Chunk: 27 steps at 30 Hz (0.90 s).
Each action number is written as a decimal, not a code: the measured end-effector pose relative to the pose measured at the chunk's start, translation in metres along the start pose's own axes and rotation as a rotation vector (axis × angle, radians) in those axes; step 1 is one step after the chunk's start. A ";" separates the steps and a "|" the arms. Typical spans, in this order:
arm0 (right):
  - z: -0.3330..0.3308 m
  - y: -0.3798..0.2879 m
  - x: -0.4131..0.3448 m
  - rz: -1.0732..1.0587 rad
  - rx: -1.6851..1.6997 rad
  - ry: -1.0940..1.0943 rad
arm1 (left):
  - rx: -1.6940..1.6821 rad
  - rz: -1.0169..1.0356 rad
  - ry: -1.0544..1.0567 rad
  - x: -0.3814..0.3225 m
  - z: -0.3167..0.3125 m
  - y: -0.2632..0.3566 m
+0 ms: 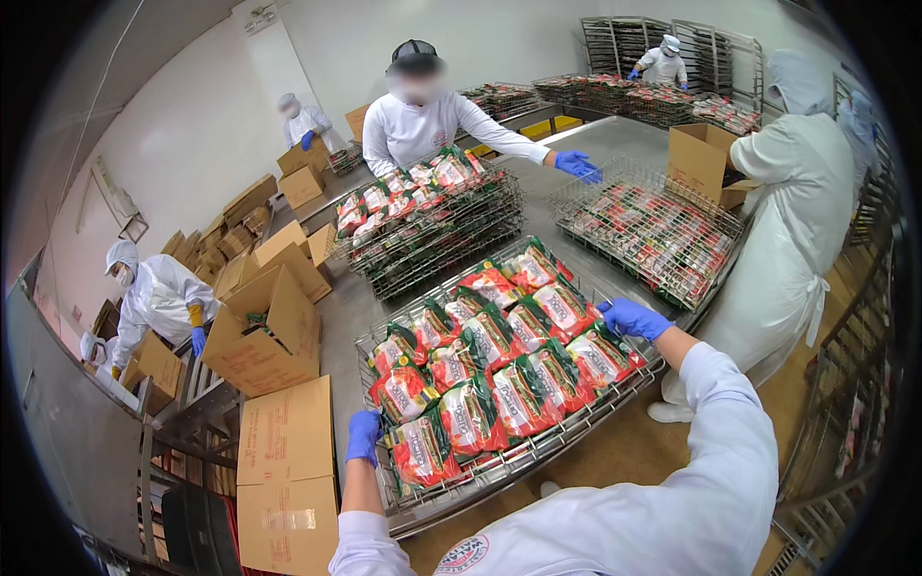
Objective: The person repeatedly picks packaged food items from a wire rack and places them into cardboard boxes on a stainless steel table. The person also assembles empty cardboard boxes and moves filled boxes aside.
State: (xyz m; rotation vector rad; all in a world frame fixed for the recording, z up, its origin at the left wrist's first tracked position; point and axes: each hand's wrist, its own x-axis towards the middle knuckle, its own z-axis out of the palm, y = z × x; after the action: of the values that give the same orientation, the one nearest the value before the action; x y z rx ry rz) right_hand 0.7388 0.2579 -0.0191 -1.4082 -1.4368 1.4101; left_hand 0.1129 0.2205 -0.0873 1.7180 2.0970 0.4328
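A wire basket (475,471) holds rows of red, white and green plastic food packs (497,338), printed with writing. It sits on the stainless steel table (342,345) directly before me. My left hand (364,435), in a blue glove, grips the basket's left side. On the opposite side, my blue-gloved right hand (634,319) is closed over the rim by the end packs. The fingers of both hands are partly hidden by the basket and packs.
Stacked wire baskets (439,230) stand ahead, beside a co-worker (418,115) whose gloved hand reaches right. Another wire basket (648,237) lies at right, near an aproned person (792,173). An open carton (270,331) and a flattened carton (288,461) are at left.
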 end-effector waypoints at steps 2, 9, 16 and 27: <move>0.007 -0.018 -0.008 0.028 0.027 0.034 | -0.457 -0.276 0.002 -0.026 -0.011 0.031; 0.008 -0.011 -0.017 0.025 0.183 -0.035 | -0.657 -0.434 -0.009 -0.053 -0.019 0.049; 0.017 -0.005 -0.017 -0.210 0.184 -0.054 | -0.594 -0.430 0.103 -0.049 -0.023 0.050; 0.034 0.039 -0.014 0.267 0.596 -0.061 | -0.594 -0.393 0.410 -0.065 -0.006 0.046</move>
State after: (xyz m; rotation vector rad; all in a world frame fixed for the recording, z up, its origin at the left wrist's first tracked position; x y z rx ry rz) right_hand 0.7185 0.2304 -0.0599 -1.1928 -0.7687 1.8651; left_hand 0.1605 0.1656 -0.0538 0.9093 2.1869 1.2126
